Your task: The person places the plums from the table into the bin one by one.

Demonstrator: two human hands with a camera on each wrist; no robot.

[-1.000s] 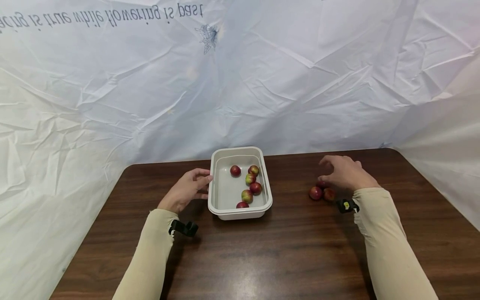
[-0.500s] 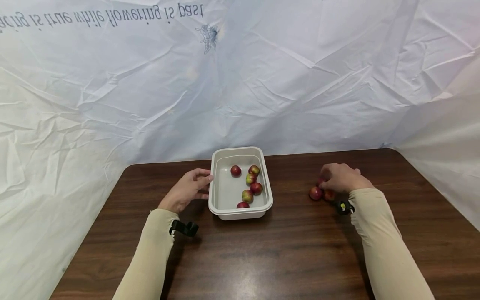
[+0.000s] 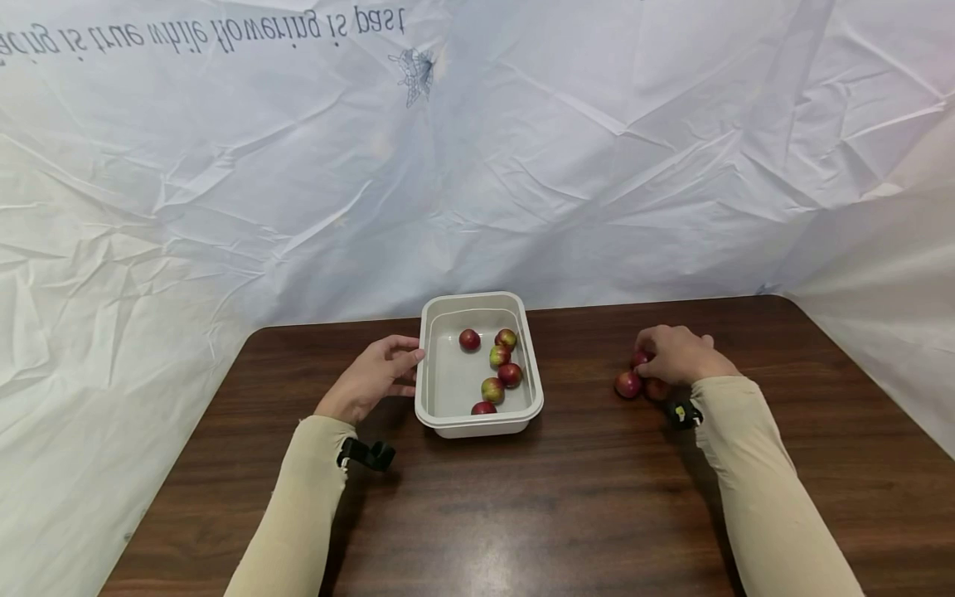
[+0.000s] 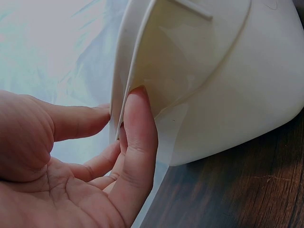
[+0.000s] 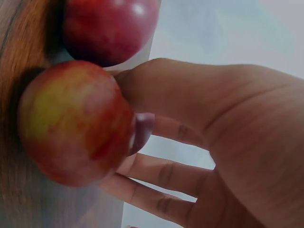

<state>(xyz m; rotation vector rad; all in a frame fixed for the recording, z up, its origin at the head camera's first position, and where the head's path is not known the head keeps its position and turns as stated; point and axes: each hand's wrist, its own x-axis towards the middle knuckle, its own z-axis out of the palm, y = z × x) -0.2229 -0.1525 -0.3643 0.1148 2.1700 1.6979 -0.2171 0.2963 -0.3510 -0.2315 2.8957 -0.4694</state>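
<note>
Long cream sleeves to both wrists, a black clip-like camera mount strapped at each cuff.

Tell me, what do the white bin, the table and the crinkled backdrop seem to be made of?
The bin looks like moulded plastic: smooth off-white matte walls, rolled rim, thin in the left wrist view. The table shows dark wood grain with a soft sheen, perhaps veneer or laminate. The backdrop appears to be thin plastic or paper sheeting, judging by its sharp creases.

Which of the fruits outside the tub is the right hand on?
The rearmost fruit of the three by the right hand, under its fingertips. The other two lie nearer the camera, ungripped.
</note>
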